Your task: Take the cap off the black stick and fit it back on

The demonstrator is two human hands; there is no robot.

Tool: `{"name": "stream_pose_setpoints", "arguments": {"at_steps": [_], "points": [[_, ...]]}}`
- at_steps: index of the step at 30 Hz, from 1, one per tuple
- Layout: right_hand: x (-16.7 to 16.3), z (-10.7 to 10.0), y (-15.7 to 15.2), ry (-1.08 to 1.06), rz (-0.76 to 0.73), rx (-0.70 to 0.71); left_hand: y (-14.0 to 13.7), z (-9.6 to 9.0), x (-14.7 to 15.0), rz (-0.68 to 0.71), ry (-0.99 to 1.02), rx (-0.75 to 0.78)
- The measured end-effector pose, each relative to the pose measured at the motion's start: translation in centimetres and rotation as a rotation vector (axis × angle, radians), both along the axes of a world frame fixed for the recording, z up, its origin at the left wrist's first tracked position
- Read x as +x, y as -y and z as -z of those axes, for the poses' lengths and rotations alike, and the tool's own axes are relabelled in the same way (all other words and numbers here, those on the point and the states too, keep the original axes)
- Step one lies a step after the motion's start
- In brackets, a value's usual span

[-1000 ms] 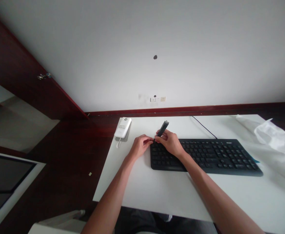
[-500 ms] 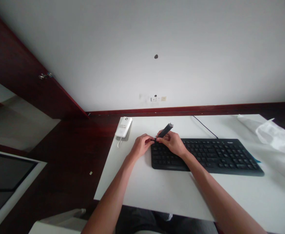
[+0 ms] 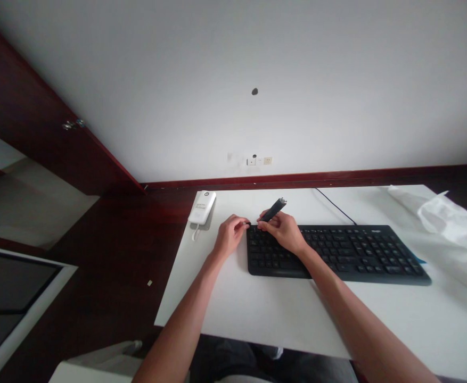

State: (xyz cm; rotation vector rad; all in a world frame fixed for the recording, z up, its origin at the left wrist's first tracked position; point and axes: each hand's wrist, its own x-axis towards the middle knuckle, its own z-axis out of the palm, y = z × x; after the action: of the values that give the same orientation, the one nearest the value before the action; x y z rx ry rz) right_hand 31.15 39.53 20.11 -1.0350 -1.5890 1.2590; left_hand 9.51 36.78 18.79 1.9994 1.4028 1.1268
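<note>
My right hand point(image 3: 283, 232) grips a slim black stick-shaped tool point(image 3: 273, 208) that points up and to the right, just above the top left corner of a black keyboard point(image 3: 337, 252). My left hand point(image 3: 230, 235) hovers beside that corner with its fingers pinched on a small dark piece point(image 3: 248, 224), too small to make out. A small gap separates the two hands. The keyboard lies flat on a white table point(image 3: 257, 308), and its black cable point(image 3: 335, 207) runs back toward the wall.
A white power bank point(image 3: 202, 208) with a short cord lies at the table's back left corner. Crumpled clear plastic wrap point(image 3: 452, 223) covers the table's right end. Dark red floor and a dark wooden door lie to the left. A white wall stands behind.
The hands, joined at the tool's lower end before, have drawn slightly apart. The tool has tilted further to the right. My left hand keeps the small dark piece.
</note>
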Motion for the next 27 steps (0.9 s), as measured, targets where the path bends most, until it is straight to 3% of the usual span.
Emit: {"name": "stream_pose_setpoints", "arguments": {"at_steps": [7,27], "points": [[1.2,0.1,-0.7,0.193,0.185,0.107,-0.9,1.4,-1.8,-0.252,-0.130,0.018],[1.0,0.0,-0.8,0.122,0.171,0.071,-1.1,2.1,-1.8,-0.254,-0.210,-0.016]]}}
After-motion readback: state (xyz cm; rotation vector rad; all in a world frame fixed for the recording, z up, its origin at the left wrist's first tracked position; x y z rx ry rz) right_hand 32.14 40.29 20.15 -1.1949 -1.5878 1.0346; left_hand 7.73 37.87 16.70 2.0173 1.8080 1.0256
